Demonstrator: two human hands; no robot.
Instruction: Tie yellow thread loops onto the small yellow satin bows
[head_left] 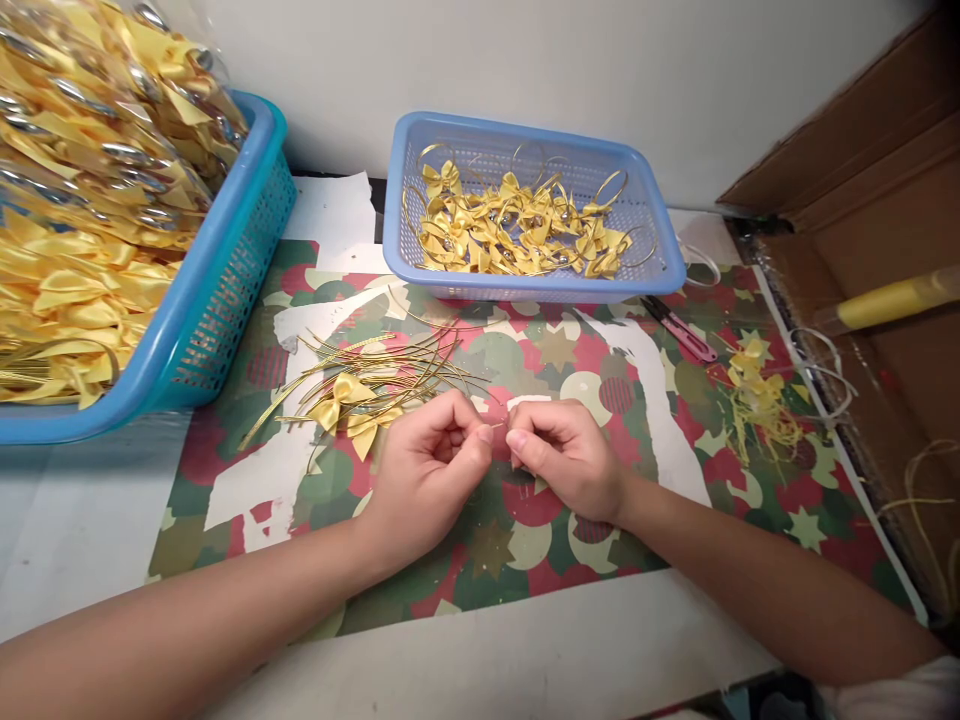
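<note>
My left hand (pixel 431 480) is closed in a pinch above the patterned sheet (pixel 487 550), and a short thin pale strand shows at its fingertips. Close beside it, my right hand (pixel 566 455) is also pinched, thumb against curled fingers; what it holds is hidden. A small gap separates the two hands. Just behind and left of my left hand lies a loose pile of thin gold cords (pixel 375 365). Two yellow satin bows (pixel 341 400) rest at the pile's near edge, partly over the cords.
A blue basket (pixel 536 290) at the back holds yellow bows with gold cord loops. At left stands a larger blue basket (pixel 259 210) piled with bows, some bagged. A pink cutter (pixel 686 335) and yellow scraps (pixel 757 390) lie right, near a cardboard box (pixel 870 190).
</note>
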